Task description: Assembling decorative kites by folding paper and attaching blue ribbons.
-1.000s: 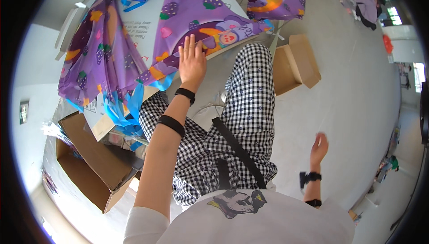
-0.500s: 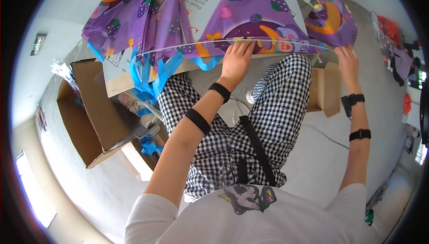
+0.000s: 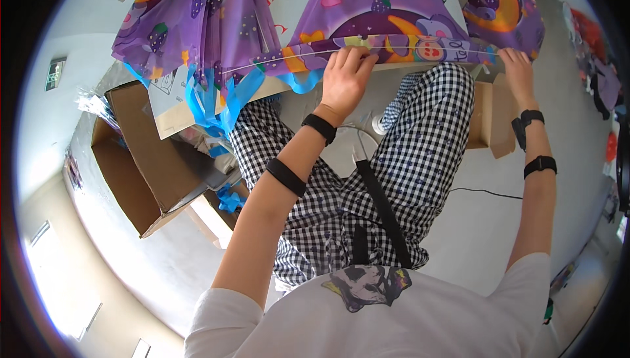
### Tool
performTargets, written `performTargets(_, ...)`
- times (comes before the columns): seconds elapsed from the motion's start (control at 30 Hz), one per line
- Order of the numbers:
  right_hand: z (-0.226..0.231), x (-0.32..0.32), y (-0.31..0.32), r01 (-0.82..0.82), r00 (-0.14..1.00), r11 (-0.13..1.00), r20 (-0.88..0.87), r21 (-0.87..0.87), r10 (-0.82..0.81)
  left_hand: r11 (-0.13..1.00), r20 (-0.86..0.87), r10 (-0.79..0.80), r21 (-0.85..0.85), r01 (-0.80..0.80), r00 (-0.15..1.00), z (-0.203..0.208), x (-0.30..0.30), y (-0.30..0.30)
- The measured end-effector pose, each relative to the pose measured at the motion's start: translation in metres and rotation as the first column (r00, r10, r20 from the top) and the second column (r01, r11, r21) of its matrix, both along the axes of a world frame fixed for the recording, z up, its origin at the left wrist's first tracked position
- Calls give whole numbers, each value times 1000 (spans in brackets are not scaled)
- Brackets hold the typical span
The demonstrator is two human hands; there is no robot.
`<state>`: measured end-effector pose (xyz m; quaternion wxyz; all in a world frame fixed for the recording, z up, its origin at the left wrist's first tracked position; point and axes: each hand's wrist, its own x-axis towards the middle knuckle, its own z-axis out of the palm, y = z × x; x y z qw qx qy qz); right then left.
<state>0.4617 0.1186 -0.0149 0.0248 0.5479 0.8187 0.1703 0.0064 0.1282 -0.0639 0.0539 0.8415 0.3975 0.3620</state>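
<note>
A purple printed sheet (image 3: 384, 20) with moons, berries and hearts lies over a cardboard sheet (image 3: 172, 116) across my knees. A thin white rod (image 3: 289, 58) runs along its near edge strip. My left hand (image 3: 348, 79) has its fingers curled down over the strip and the rod near the middle. At the strip's right end, my right hand (image 3: 518, 72) pinches the rod's end; its fingertips partly hide the grip. Blue ribbons (image 3: 243, 95) hang from the near edge on the left. Another purple printed piece (image 3: 502, 10) lies beyond my right hand.
An open brown carton (image 3: 147, 154) stands on the floor to my left, with a blue ribbon bundle (image 3: 230, 198) beside it. A smaller cardboard box (image 3: 492, 118) is beyond my right knee. A dark cable (image 3: 485, 191) lies on the floor to the right.
The view has shifted slightly. Both hands stay at the sheet's near edge, and the rod now looks straighter between them.
</note>
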Motion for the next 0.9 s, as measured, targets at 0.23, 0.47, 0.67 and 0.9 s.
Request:
performTargets(0.23, -2, -1, 10, 27, 1000, 999, -13, 36, -27, 999, 51, -8, 37, 6, 999, -3, 2, 4)
performTargets(0.47, -14, -7, 10, 107, 977, 978, -199, 179, -71, 999, -6, -16, -43, 16, 1000, -11, 5, 5)
performTargets(0.67, 2, -90, -3, 260, 846, 922, -528, 287, -74, 999, -36, -23, -50, 21, 999, -7, 6, 2)
performTargets(0.9, -3, -177, 11, 14, 909, 997, -416, 76, 19, 999, -49, -25, -28, 23, 998, -12, 9, 3)
